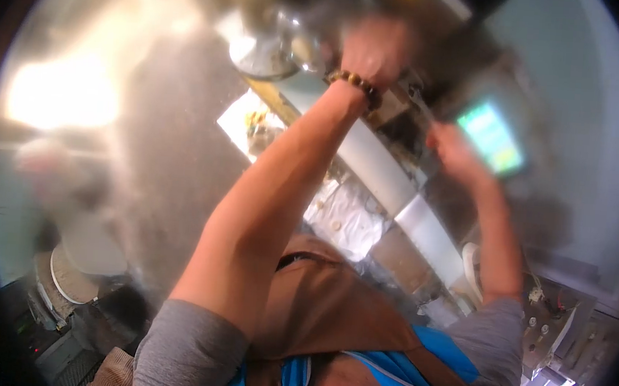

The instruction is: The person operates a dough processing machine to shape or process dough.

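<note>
My left hand (378,51), with a beaded bracelet (356,85) at the wrist, reaches to the top of the view. Its fingers are smeared and hidden, so I cannot see whether they hold anything. To its lower right, my right hand (459,155) is closed around a slim metal tool (422,100). The tool's tip points up toward the left hand; its exact kind is too blurred to name. Clear, shiny glass-like items (298,45) stand just left of my left hand. A lit screen (491,137) glows beside my right hand.
A crumpled white sheet (347,221) lies below my left forearm. White paper with small yellowish bits (257,125) lies farther left. A long pale strip (379,166) runs diagonally between my arms. A round-topped stool (74,273) stands lower left, and cluttered equipment (552,317) lower right.
</note>
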The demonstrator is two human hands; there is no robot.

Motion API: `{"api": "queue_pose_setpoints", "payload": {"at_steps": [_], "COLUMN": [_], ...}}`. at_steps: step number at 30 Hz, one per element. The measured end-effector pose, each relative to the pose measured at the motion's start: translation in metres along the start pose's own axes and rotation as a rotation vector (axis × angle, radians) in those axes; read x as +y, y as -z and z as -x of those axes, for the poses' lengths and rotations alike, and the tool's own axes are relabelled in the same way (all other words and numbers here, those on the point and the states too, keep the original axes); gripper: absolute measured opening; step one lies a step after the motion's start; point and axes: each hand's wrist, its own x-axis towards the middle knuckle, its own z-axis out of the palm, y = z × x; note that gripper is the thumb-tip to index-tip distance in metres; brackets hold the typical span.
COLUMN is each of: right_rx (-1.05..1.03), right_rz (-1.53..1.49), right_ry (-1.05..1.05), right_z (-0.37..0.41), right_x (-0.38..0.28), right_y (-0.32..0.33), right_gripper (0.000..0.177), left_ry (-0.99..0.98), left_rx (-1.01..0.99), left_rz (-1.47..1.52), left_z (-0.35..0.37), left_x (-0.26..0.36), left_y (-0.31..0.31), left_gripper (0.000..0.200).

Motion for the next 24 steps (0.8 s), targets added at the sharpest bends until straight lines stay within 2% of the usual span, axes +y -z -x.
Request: {"api": "queue_pose_setpoints", "payload": {"at_steps": [3,6,10,12,13,15,17,20,22,24], "right_rx": [-0.035,-0.195,-0.223,-0.124,-0.303,-0.393,-0.493,-0.522,-0.354,-0.234], "right_rz": [0.169,0.28,0.415,0.393,0.568,0.535,0.566,0.66,0.738,0.788], "right_ry": [0.052,0.072,-0.017,0.014,0.098,0.064,0.089,0.024,0.049,0.134], "right_z": [0.009,-0.019,-0.028,-0.019,-0.03,-0.054,-0.078,-0.066,-0.05,-0.042], "right_x": [-0.025,-0.014,-0.037,-0.075,-0.092,-0.094,-0.088,-0.099,-0.092,-0.073], "right_y": [0.015,0.037,0.055,0.053,0.059,0.065,0.074,0.071,0.076,0.091], "right_gripper": [0.042,0.031,0.027,0.018,0.015,0.022,0.022,0.021,0.017,0.018], "left_ry": [0.037,0.003,0.012,0.043,0.045,0.014,0.028,0.036,-0.011,-0.021], "left_rx": [-0.091,0.003,0.012,-0.002,-0.001,0.041,0.016,0.028,0.161,0.124], "left_rz": [-0.002,0.01,0.021,0.037,0.044,0.008,0.021,-0.01,-0.019,-0.009], "left_z": [-0.002,0.0,0.0,0.0,0.0,0.001,0.001,0.003,0.007,0.007], "left_x": [0.0,-0.002,-0.004,-0.004,-0.005,-0.006,-0.003,-0.002,0.003,0.0], "left_y": [0.002,-0.002,-0.006,-0.007,-0.007,-0.007,-0.004,-0.011,-0.003,-0.001], "left_gripper": [0.027,0.027,0.027,0.027,0.027,0.027,0.027,0.028,0.028,0.03]}}
